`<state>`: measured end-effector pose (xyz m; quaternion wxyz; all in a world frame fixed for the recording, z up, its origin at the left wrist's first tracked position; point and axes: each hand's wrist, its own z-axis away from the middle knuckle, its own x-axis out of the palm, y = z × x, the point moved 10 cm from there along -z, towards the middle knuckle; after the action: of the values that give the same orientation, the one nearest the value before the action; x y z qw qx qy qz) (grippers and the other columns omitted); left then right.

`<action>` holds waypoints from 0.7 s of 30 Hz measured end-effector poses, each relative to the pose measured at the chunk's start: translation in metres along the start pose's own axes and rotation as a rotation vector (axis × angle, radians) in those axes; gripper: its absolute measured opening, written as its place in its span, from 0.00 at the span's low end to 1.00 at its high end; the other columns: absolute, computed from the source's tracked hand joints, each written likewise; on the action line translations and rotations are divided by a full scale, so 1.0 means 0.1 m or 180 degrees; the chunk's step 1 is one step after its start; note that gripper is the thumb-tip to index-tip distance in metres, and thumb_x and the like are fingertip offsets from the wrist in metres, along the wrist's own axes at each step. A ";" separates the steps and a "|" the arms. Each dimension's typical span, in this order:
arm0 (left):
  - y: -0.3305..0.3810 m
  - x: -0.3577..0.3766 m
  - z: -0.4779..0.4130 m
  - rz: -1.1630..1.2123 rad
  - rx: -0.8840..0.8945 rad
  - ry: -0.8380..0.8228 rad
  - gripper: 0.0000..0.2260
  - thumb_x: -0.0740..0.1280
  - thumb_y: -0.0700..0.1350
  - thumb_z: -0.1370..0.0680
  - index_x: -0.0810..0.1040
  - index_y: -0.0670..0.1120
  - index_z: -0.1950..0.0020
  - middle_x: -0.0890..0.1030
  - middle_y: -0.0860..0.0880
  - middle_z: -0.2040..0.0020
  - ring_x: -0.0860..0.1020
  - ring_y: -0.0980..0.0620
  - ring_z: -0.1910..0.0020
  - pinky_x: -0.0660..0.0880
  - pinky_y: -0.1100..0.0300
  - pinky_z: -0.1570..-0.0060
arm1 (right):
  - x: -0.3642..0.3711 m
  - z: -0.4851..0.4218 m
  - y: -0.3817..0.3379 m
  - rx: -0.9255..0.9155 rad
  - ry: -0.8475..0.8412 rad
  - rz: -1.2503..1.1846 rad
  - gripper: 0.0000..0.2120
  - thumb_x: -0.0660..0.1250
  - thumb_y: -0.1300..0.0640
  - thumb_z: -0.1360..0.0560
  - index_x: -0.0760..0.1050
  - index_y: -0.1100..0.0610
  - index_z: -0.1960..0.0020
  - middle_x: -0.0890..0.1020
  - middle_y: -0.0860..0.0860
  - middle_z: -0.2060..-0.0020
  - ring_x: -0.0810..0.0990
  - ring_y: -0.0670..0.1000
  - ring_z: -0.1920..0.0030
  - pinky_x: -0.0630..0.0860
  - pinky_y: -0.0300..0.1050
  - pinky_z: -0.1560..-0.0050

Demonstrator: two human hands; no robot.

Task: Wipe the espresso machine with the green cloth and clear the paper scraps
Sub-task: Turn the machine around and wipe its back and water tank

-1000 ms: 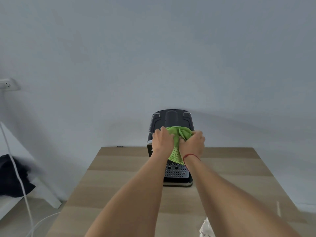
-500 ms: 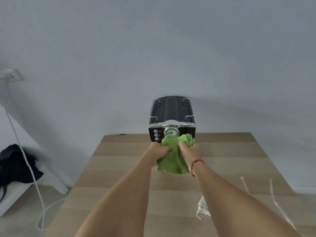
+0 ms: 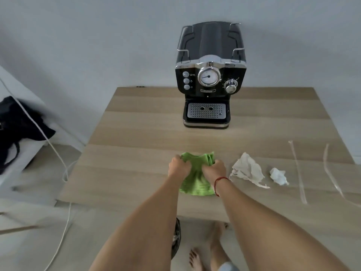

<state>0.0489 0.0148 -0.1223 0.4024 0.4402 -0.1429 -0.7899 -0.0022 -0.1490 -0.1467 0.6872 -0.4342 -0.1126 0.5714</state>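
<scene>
Far off to the left of your hands, off the desk, a dark bag [image 3: 17,130] lies on a white shelf, with a white cable [image 3: 58,159] trailing down to the floor.

Your left hand [image 3: 178,168] is closed on the upper left corner of the green cloth [image 3: 197,184], fingers curled into the fabric. Your right hand [image 3: 214,171], the one with the red string at the wrist, is bunched on the upper right edge of the same cloth. Between and below your hands the cloth drapes onto the desk [image 3: 127,153] near its front edge.

Straight ahead of your hands, well apart from them, the espresso machine [image 3: 210,75] stands at the back of the desk against the wall.

Just to the right of your right hand lies a crumpled beige paper scrap [image 3: 247,170], then a smaller white paper wad [image 3: 278,176], then two long thin paper strips [image 3: 298,171] further right.

Judging by this, the wiping looks finished and you are at the handover to clearing. Next, settle or fold the cloth where it is, free your right hand, and reach sideways for the beige scrap first; the thin strips lie flat, so they will need a fingertip pinch.
</scene>
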 end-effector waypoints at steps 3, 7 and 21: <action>-0.21 0.05 -0.10 -0.0114 -0.0075 0.0024 0.19 0.62 0.42 0.22 0.68 0.42 0.31 0.75 0.40 0.37 0.75 0.40 0.39 0.75 0.49 0.40 | -0.01 -0.07 0.07 -0.0180 0.0161 0.0765 0.11 0.66 0.64 0.27 0.73 0.62 0.45 0.80 0.59 0.47 0.80 0.59 0.47 0.74 0.47 0.51; -0.20 0.00 -0.11 -0.0581 0.0232 0.0275 0.23 0.67 0.42 0.22 0.64 0.44 0.30 0.72 0.44 0.36 0.74 0.43 0.39 0.76 0.50 0.43 | -0.06 0.02 -0.17 -0.0854 0.0678 0.1906 0.24 0.62 0.69 0.26 0.64 0.59 0.31 0.70 0.58 0.34 0.71 0.60 0.35 0.71 0.51 0.38; -0.05 0.54 -0.05 -0.1987 0.1480 -0.0366 0.28 0.55 0.44 0.17 0.47 0.36 0.22 0.44 0.39 0.21 0.42 0.43 0.21 0.45 0.53 0.23 | 0.34 0.12 0.03 -0.1459 -0.0730 0.2872 0.28 0.55 0.61 0.18 0.49 0.59 0.21 0.43 0.55 0.21 0.44 0.54 0.21 0.55 0.48 0.23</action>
<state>0.0346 -0.0223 -0.1597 0.0237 0.4970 -0.1995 -0.8442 -0.0008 -0.1136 -0.1534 0.2430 -0.5136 -0.1110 0.8154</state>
